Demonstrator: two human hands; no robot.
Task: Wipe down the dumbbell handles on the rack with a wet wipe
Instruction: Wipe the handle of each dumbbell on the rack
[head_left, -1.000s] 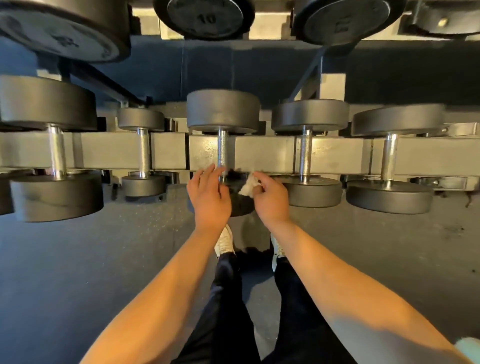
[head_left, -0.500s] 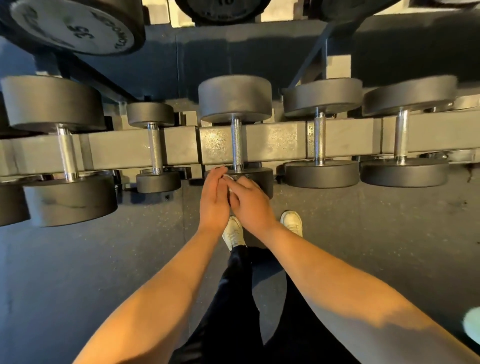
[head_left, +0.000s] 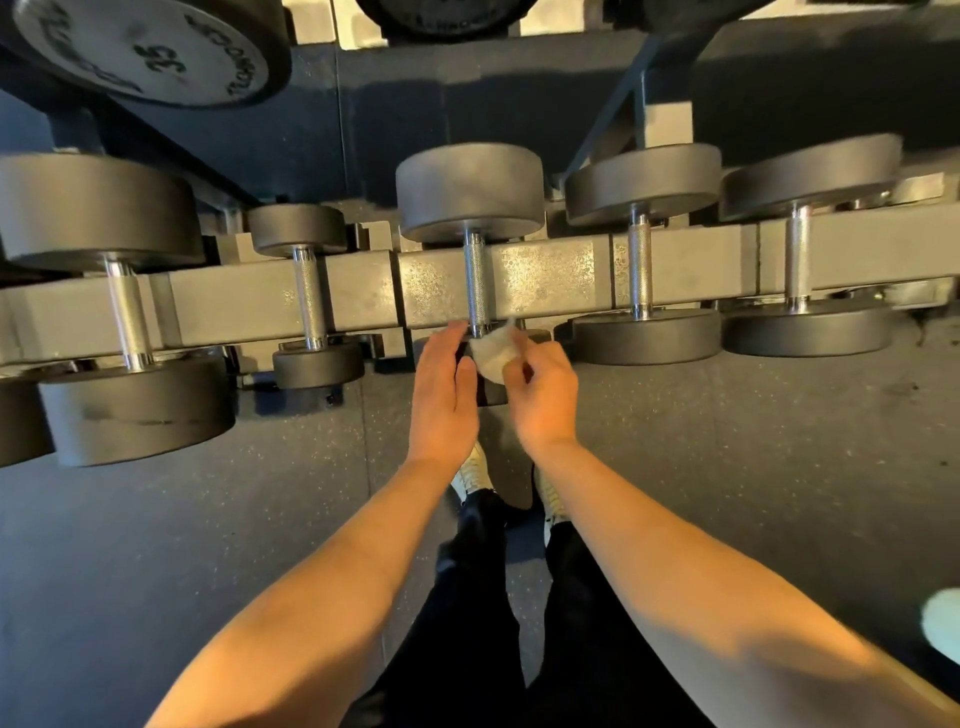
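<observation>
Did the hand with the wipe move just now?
Yes. The right hand slid rightward from under the middle dumbbell handle, uncovering the wet wipe.

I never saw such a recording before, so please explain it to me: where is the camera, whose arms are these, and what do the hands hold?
No machine is here. One camera sits on a person's head and looks down, so the arms are that person's own. Dumbbells lie in a row across a grey rack beam, above a dark floor. The right hand pinches a white wipe by the near end of the middle dumbbell handle. The left hand, fingers straight, holds nothing.
</observation>
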